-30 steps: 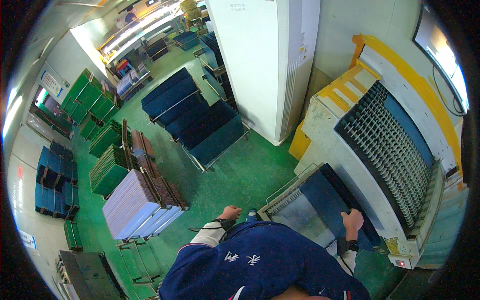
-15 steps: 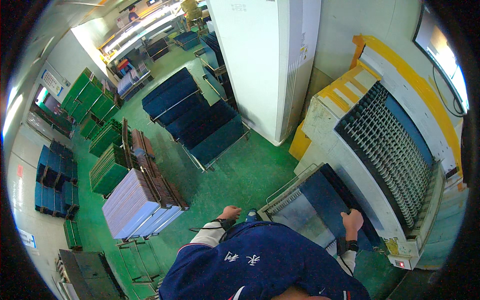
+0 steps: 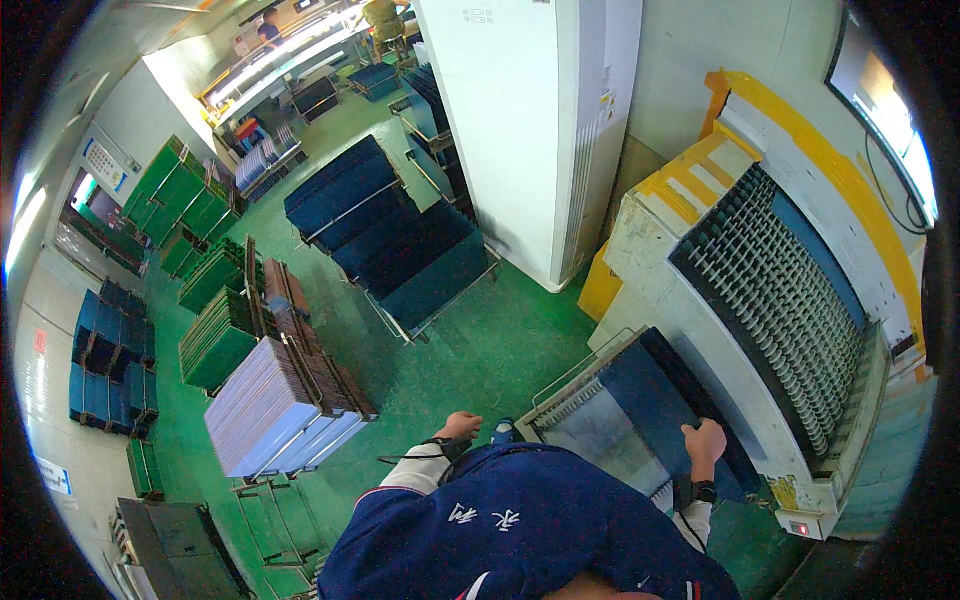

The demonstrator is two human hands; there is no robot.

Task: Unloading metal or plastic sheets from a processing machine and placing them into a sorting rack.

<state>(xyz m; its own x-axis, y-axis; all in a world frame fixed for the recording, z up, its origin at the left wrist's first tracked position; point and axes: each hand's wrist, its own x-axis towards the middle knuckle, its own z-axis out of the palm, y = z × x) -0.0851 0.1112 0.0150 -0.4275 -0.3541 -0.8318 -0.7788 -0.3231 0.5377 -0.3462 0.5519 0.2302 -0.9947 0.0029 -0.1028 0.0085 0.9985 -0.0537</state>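
My left hand [image 3: 461,425] hangs just in front of my body, fingers curled and nothing seen in them. A dark band circles that wrist, and the nearest thing to it is the wire-edged rack [image 3: 562,399] low in front of me. Over the right part of this rack is my right hand [image 3: 706,440], closed, against the dark blue panels [image 3: 648,385] that stand in it. Whether its fingers grip a panel edge is hidden. A paler grey surface [image 3: 603,432] lies left of the panels.
Right of the rack stands a machine with rows of rollers [image 3: 780,310]. A tall white cabinet [image 3: 530,130] rises ahead. Racks of dark blue panels [image 3: 385,230] and a stack of pale panels [image 3: 270,410] stand on the green floor [image 3: 450,370]. Two people work at a far lit bench.
Both my hands stay where they were, and the rack and panels look the same. At the far bench, a person has shifted slightly.
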